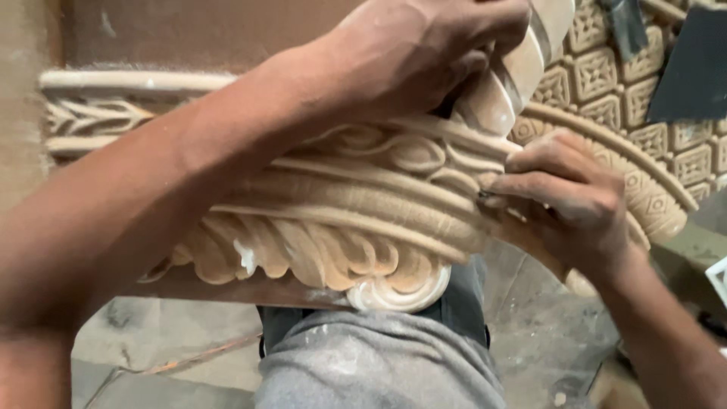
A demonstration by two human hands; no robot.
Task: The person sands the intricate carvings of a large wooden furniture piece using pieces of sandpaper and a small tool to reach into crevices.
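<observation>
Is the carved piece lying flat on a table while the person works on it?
No: the carved piece rests on the person's lap, steadied by the left hand on top.

A carving workshop, seen from the carver's own seat: a pale carved capital with scrolls and leaf shapes fills the centre of the frame, resting on a dusty trouser knee. At 9 o'clock a moulded strip with leaf relief lies against a brown wall. At 2 o'clock sits a panel of small square rosettes with a carved curved border. Fine dust coats the grey floor at 7 o'clock.
</observation>
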